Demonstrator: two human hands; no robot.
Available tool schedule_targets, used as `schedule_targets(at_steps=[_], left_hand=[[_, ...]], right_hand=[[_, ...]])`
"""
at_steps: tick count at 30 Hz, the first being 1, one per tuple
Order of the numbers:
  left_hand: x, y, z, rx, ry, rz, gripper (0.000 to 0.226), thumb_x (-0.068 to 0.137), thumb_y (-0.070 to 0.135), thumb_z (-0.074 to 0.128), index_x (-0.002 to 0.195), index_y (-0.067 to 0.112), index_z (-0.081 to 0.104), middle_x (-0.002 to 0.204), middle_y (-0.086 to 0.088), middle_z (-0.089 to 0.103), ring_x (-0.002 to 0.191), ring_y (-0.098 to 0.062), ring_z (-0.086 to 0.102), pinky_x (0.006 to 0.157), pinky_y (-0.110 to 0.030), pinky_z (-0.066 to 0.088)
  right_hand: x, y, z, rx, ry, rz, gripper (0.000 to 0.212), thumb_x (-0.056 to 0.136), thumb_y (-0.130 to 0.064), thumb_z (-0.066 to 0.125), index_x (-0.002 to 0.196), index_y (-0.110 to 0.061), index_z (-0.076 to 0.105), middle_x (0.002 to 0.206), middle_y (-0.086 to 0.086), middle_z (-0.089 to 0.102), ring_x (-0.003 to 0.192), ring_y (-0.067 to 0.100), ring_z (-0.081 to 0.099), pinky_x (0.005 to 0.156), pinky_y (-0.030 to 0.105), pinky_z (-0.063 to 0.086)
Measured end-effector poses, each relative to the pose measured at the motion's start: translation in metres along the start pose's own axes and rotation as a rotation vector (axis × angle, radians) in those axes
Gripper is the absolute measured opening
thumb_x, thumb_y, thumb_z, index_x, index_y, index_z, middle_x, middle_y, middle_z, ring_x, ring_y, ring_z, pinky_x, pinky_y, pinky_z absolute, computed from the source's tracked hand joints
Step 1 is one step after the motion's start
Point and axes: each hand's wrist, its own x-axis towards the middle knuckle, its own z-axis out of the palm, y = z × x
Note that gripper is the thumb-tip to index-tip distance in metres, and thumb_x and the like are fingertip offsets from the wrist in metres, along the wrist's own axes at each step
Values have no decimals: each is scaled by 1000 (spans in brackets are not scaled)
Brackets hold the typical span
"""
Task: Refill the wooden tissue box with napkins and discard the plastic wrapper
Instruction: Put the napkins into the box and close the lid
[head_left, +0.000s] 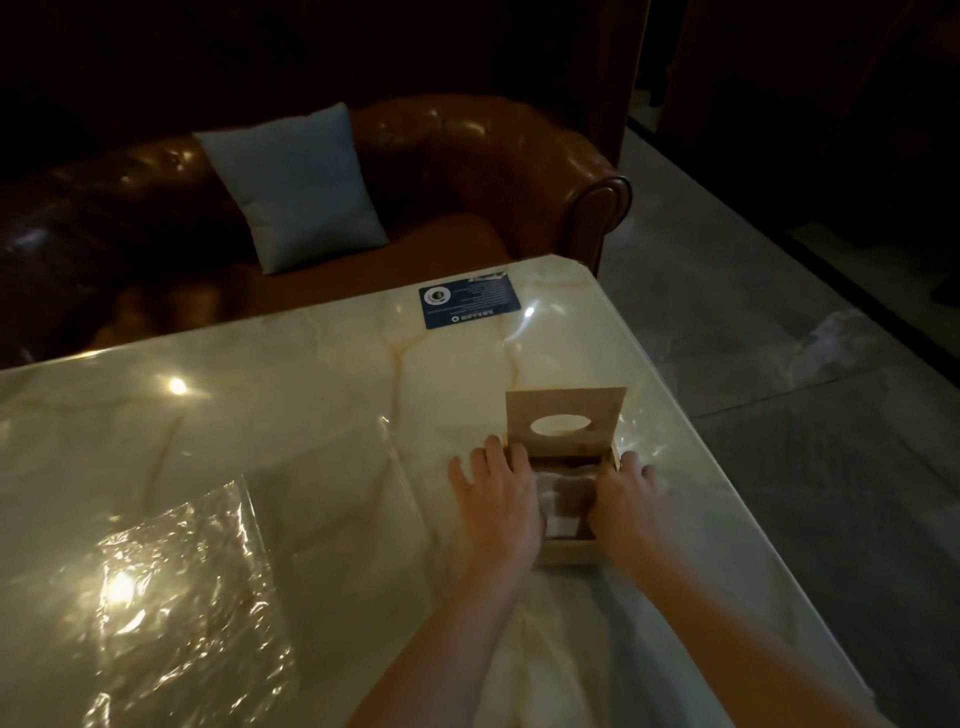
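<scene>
The wooden tissue box (569, 552) stands on the marble table near its right edge. Its lid (566, 421), with an oval hole, is raised upright at the back. White napkins (558, 512) lie inside the box, partly in shadow. My left hand (498, 499) rests against the box's left side with fingers spread, the thumb side over the napkins. My right hand (626, 493) presses on the box's right side, fingers reaching into it. The clear plastic wrapper (182, 587) lies flat and crinkled on the table at the left, apart from both hands.
A blue card (470, 301) lies at the table's far edge (363, 306). Behind stands a brown leather sofa (493, 171) with a grey cushion (298, 187). Tiled floor (779, 338) drops off to the right of the table.
</scene>
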Motion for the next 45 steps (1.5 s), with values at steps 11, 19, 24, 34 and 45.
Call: schedule_targets(at_steps=[11, 19, 24, 34, 45], left_hand=[[22, -20, -14, 115, -169, 768, 22, 80, 24, 58, 95, 9, 64, 101, -9, 64, 98, -27, 55, 87, -38, 41], [34, -21, -13, 286, -349, 771, 30, 84, 29, 51, 102, 13, 68, 109, -5, 70, 110, -22, 57, 108, -35, 28], [39, -13, -27, 367, -476, 756, 33, 87, 42, 51, 91, 14, 69, 100, -5, 71, 97, -22, 62, 102, -38, 32], [37, -25, -25, 395, -544, 800, 51, 94, 50, 26, 121, 21, 60, 128, 1, 61, 125, -17, 43, 114, -35, 21], [41, -47, -18, 247, -303, 950, 43, 92, 38, 30, 97, 18, 68, 104, -3, 68, 106, -24, 55, 103, -36, 31]], right_hand=[[9, 6, -22, -102, -47, -738, 26, 85, -20, 56, 110, -15, 60, 113, 3, 64, 104, 19, 58, 98, 29, 40], [28, 14, -24, -544, -226, -797, 24, 89, -25, 46, 89, -14, 67, 95, 4, 71, 91, 19, 61, 100, 31, 36], [30, 10, -30, -536, -234, -817, 20, 88, -25, 48, 85, -13, 64, 93, 6, 71, 87, 21, 61, 94, 36, 46], [37, 23, -26, -789, -247, -1096, 29, 94, -22, 39, 109, -16, 62, 115, 3, 64, 114, 27, 52, 102, 41, 34], [37, 25, -25, -718, -149, -1155, 29, 94, -19, 39, 115, -16, 58, 121, 5, 61, 119, 29, 49, 108, 45, 28]])
